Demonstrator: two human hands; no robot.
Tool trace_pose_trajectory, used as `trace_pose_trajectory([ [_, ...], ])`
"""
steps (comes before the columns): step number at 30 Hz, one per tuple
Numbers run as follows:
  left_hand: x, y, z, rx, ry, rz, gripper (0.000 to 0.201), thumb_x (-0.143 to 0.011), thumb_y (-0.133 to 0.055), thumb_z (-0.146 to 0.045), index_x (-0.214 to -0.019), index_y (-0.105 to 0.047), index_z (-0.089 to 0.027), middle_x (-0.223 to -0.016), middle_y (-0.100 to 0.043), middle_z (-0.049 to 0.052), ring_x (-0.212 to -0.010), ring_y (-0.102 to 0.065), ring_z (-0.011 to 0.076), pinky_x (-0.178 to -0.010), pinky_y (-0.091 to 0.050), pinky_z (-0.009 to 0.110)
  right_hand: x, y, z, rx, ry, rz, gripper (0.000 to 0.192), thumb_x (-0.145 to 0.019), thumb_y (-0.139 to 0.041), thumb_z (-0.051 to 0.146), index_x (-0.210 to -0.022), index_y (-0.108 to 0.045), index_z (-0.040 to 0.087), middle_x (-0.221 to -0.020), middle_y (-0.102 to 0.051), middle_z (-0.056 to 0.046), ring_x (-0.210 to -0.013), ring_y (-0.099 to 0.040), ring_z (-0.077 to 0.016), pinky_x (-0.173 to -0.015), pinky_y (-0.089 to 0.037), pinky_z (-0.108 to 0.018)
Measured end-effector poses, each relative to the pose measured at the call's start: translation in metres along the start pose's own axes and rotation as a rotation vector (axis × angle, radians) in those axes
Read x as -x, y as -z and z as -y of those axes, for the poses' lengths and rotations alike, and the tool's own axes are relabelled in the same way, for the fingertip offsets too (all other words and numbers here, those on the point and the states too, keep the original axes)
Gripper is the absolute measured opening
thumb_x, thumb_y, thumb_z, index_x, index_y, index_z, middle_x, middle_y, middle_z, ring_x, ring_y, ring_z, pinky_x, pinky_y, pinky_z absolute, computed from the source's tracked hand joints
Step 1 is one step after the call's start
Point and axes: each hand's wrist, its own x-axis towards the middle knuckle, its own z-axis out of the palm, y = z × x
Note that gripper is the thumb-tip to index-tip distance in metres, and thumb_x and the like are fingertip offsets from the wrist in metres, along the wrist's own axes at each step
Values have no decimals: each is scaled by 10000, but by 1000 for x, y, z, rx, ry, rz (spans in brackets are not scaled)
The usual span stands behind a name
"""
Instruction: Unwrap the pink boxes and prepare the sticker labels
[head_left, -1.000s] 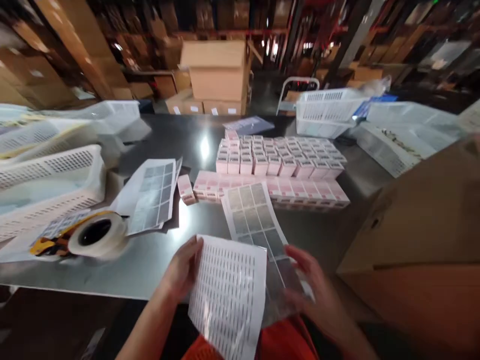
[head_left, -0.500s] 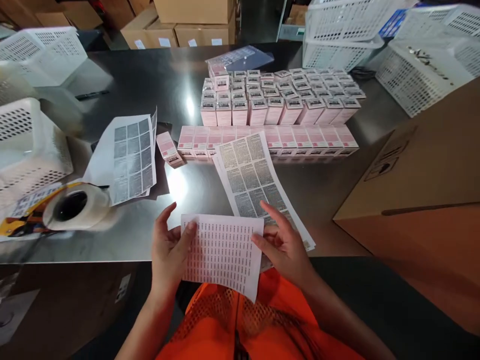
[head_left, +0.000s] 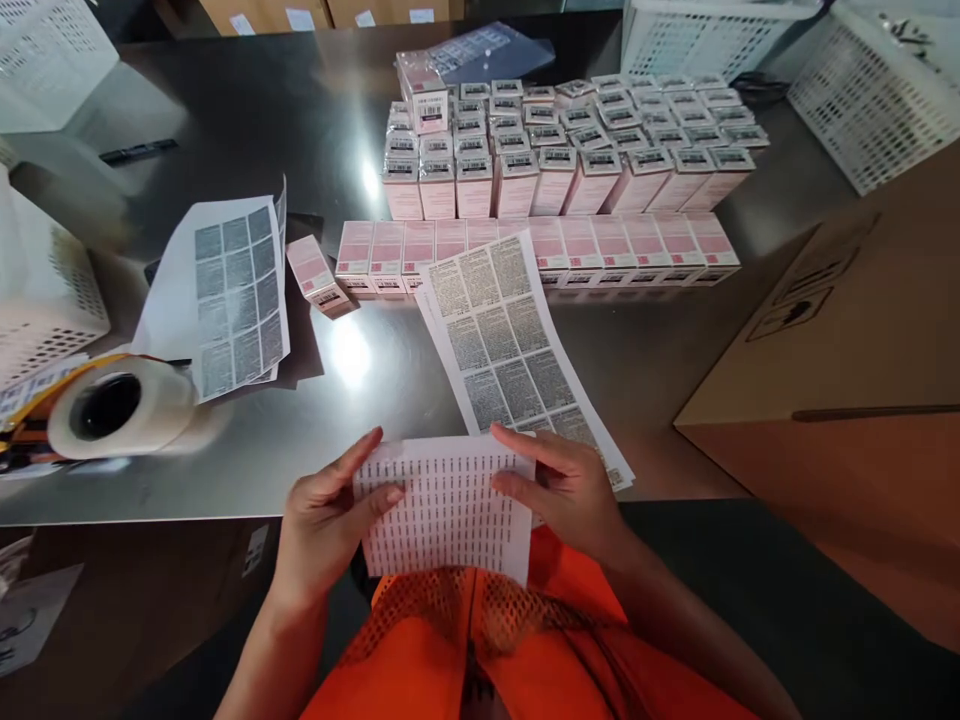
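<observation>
Between my two hands I hold a white label sheet point(head_left: 446, 510) printed with rows of small text, over the table's front edge. My left hand point(head_left: 322, 520) grips its left side, thumb on top. On the right side, my right hand point(head_left: 566, 485) pinches the sheet with its thumb in front. Just beyond lie larger printed sheets point(head_left: 517, 350) with blocks of dense text, overlapping a row of pink-and-white small boxes point(head_left: 615, 250). Behind that row stand several more such boxes point(head_left: 555, 180), barcodes up. One single box point(head_left: 315, 270) lies tilted at the row's left end.
On the left are more printed sheets point(head_left: 240, 295), a roll of clear tape point(head_left: 161, 410), a black pen point(head_left: 139, 152) and a white basket point(head_left: 45, 270). A large cardboard box point(head_left: 847, 330) borders the right. White baskets point(head_left: 862, 100) and a blue folder point(head_left: 495, 52) are at the back.
My view has tipped down and moved closer to the table. My left hand has shifted its grip on the sheet's left edge, and the right fingers have closed in on the top right corner.
</observation>
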Motion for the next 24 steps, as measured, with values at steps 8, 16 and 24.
trace_pose_trajectory([
  [8, 5, 2, -6, -444, -186, 29, 337, -684, -850, -447, -966, -817, -267, -847, -793, 29, -643, -673, 163, -567, -513, 212, 3, -2, 4, -28, -153, -38, 313, -831, -775, 314, -1144, -756, 309, -973, -761, -34, -792, -692, -192, -652, -573, -296],
  [16, 3, 4, -17, -654, -309, 136, 286, -819, -711, -527, -931, -806, -282, -722, -621, 21, -636, -575, 175, -597, -443, 273, 4, 0, 21, 344, -54, -47, 131, -880, -718, 330, -961, -792, 259, -852, -561, -47, -793, -596, -192, -646, -502, -298],
  [24, 3, -1, -38, -1096, -754, 224, 291, -919, -572, -423, -1093, -725, -248, -1332, -598, 142, -1300, -447, 402, -988, -346, 517, 4, -19, 22, 173, -67, 107, 93, -912, -647, 193, -889, -737, 196, -827, -689, -18, -751, -632, -152, -666, -453, -268],
])
